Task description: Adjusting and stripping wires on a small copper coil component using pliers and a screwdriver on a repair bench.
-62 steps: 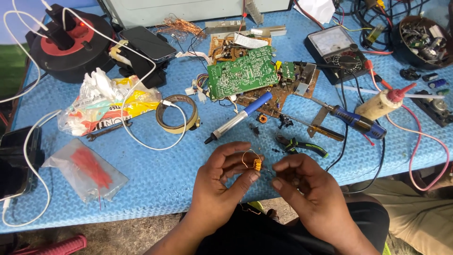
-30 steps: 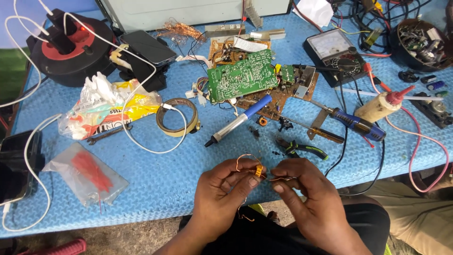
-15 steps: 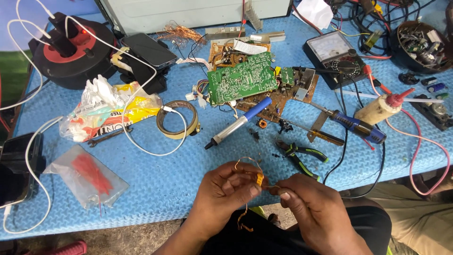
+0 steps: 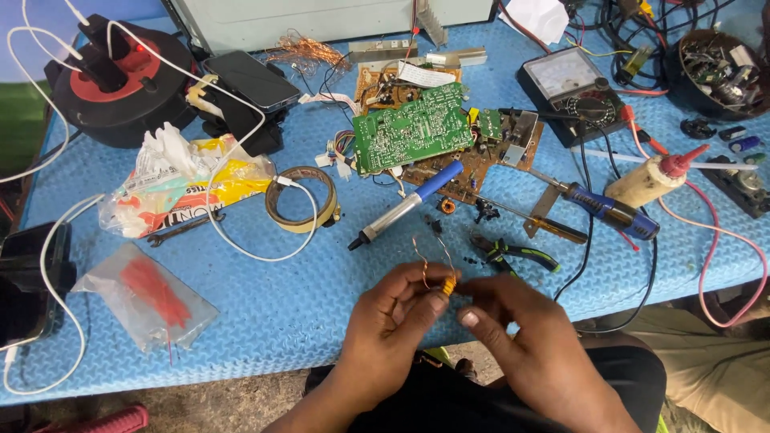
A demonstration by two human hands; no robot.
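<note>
Fingertips of the left hand [image 4: 399, 314] and right hand [image 4: 513, 325] pinching a tiny yellow-wrapped coil [image 4: 449, 285], probably light and fragile, thin springy copper wire [image 4: 423, 258] looping just above.

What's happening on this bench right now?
A person pinches a small yellow coil with thin copper wire between both hands, the left hand and right hand, just above the blue textured mat. A wire loop stands up from it. A blue-handled soldering iron, green circuit board and green-handled pliers lie untouched beyond.
</note>
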